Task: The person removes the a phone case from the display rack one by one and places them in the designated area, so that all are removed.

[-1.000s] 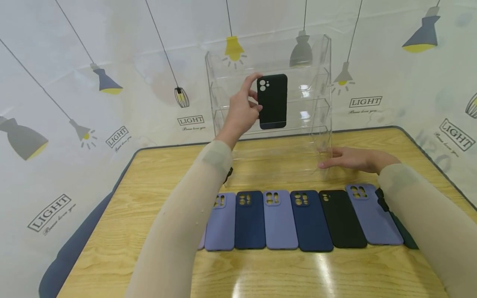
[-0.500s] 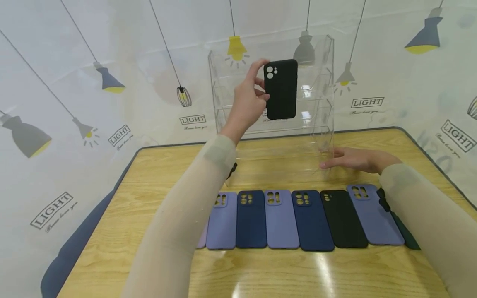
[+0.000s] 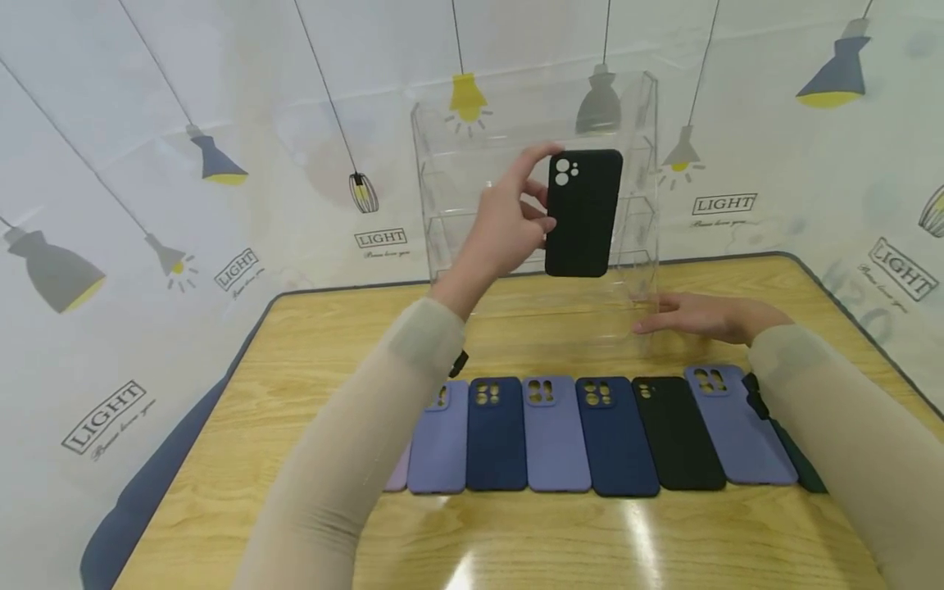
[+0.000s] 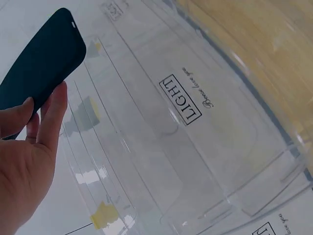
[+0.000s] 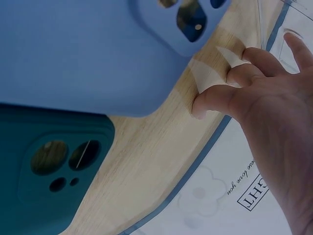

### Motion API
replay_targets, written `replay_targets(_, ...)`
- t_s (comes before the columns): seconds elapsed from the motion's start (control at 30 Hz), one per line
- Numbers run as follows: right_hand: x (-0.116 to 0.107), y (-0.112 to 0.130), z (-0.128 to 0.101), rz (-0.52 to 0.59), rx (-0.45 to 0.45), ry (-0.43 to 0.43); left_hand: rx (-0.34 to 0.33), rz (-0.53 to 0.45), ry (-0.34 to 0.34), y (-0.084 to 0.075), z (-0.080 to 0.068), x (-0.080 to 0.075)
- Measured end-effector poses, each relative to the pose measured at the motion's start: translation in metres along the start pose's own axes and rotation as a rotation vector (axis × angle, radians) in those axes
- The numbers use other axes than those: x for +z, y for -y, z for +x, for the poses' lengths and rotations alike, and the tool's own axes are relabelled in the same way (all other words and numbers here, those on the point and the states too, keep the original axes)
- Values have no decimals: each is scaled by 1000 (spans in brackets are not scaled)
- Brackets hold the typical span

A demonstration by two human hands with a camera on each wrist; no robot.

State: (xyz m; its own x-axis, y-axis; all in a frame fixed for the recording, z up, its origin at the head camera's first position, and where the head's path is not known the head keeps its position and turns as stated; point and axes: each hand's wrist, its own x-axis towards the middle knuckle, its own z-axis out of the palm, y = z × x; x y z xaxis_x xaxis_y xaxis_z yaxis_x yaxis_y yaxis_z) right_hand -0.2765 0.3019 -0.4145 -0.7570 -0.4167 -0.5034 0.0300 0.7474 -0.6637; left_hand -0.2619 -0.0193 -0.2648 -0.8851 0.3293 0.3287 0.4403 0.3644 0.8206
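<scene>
Fingers and thumb of your left hand (image 3: 509, 225) pinched a black phone case (image 3: 583, 212) by its left edge, holding it upright with the camera cutouts at the top. It hung in the air in front of the upper shelves of a clear plastic rack (image 3: 642, 106), not yet resting on any shelf; gripping by one edge likely kept its back facing you and its far side free. Your right hand (image 3: 701, 315) lay flat on the wooden table (image 3: 295, 360), fingers straight and together, their tips at the rack's lower right corner, seemingly to steady it; whether they quite touched the plastic was hard to tell. Nearer to you, a row of phone cases (image 3: 560, 434) lay face down, side by side and touching: lilac, navy and one black, with a dark green one (image 5: 49, 171) at the right end, partly hidden by your right sleeve. Nothing stood between the held case and the shelves. Behind hung a white backdrop printed with lamps.
</scene>
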Motion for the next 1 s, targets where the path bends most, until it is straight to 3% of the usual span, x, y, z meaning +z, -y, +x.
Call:
replay_targets(0.23,0,1,1,8,-2,3,-71,-88,51,11,-25,-4)
replay_targets(0.5,-1,0,0,-4,-3,1,-214,-191,128,24,-47,-11)
replay_targets(0.77,1,-2,1,14,1,3,-282,-262,111,28,-70,-15)
replay_targets(1.0,0,-3,2,13,4,5,-288,-232,65,30,-92,-18)
